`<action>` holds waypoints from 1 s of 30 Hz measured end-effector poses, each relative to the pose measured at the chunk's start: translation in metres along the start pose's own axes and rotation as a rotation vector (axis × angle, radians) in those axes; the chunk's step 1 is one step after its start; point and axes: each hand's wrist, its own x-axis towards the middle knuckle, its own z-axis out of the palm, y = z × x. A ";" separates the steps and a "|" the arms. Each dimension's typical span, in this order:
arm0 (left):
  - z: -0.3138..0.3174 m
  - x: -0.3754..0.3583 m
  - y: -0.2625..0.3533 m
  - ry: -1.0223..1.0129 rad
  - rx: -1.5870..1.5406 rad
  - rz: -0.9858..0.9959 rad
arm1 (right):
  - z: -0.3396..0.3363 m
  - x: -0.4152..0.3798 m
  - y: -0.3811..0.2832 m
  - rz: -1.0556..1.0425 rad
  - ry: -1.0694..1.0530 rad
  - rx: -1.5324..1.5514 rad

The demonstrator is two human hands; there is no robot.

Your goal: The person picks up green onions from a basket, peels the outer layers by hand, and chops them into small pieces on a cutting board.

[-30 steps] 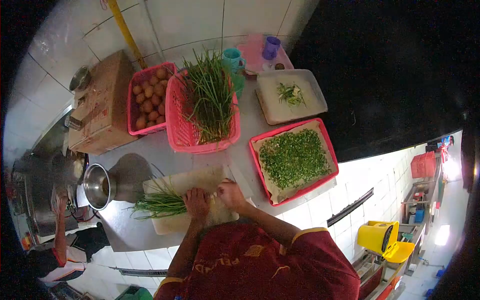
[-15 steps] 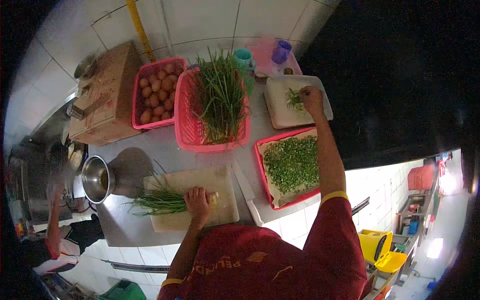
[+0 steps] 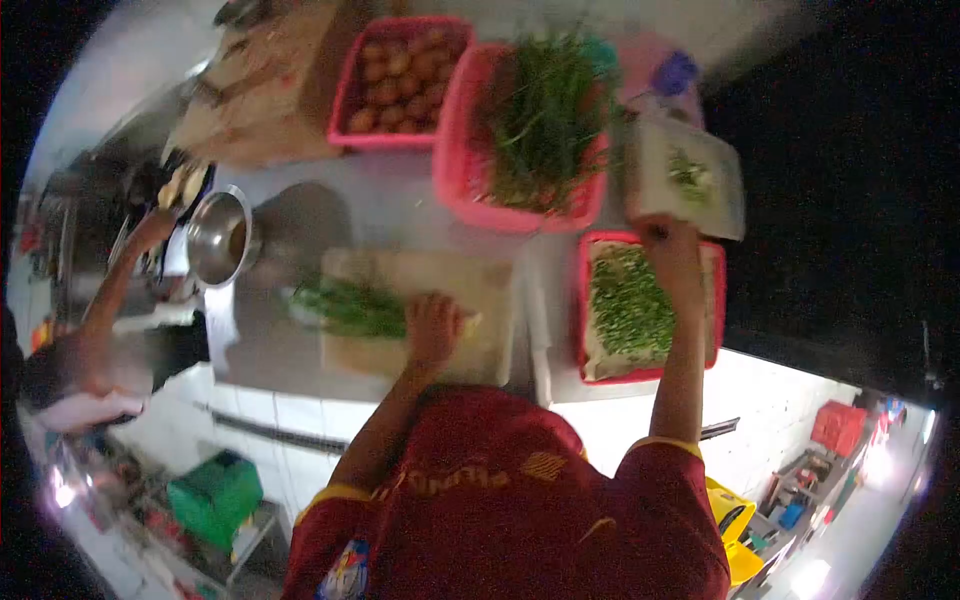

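We see the bunch of spring onions [image 3: 350, 308] left of centre in the frame, lying across the pale cutting board [image 3: 480, 350], its green tips running past the board's left edge. Our left hand [image 3: 435, 328] grasps it near the pale root ends, which poke out to the right. If that hold slackens, we judge, the thin stalks could roll apart and slide onto the metal table [image 3: 400, 215].

Just right of the board lies the blurred knife [image 3: 541, 370], its handle close to the table's near edge; a careless sleeve could knock it off.

Our right hand [image 3: 672, 240], right of centre, hangs where the white container [image 3: 655, 180] and red tray [image 3: 583, 340] nearly meet. Blur hides its fingers, so we cannot tell whether it holds anything. So low, it might catch a rim and scatter the chopped greens [image 3: 625, 300].

Towards the top, 2 pink baskets [image 3: 455, 170] hold long greens [image 3: 550, 120] and eggs [image 3: 395, 90]; a bump could crack some shells.
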 end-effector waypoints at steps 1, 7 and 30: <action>-0.001 -0.003 -0.001 -0.063 -0.008 -0.020 | 0.023 -0.027 -0.024 0.080 -0.190 0.104; 0.007 -0.002 -0.002 -0.081 0.015 -0.002 | 0.200 -0.123 -0.020 -0.407 -0.259 0.299; 0.003 0.000 -0.004 -0.063 0.054 0.052 | -0.060 0.105 0.120 0.130 0.700 0.276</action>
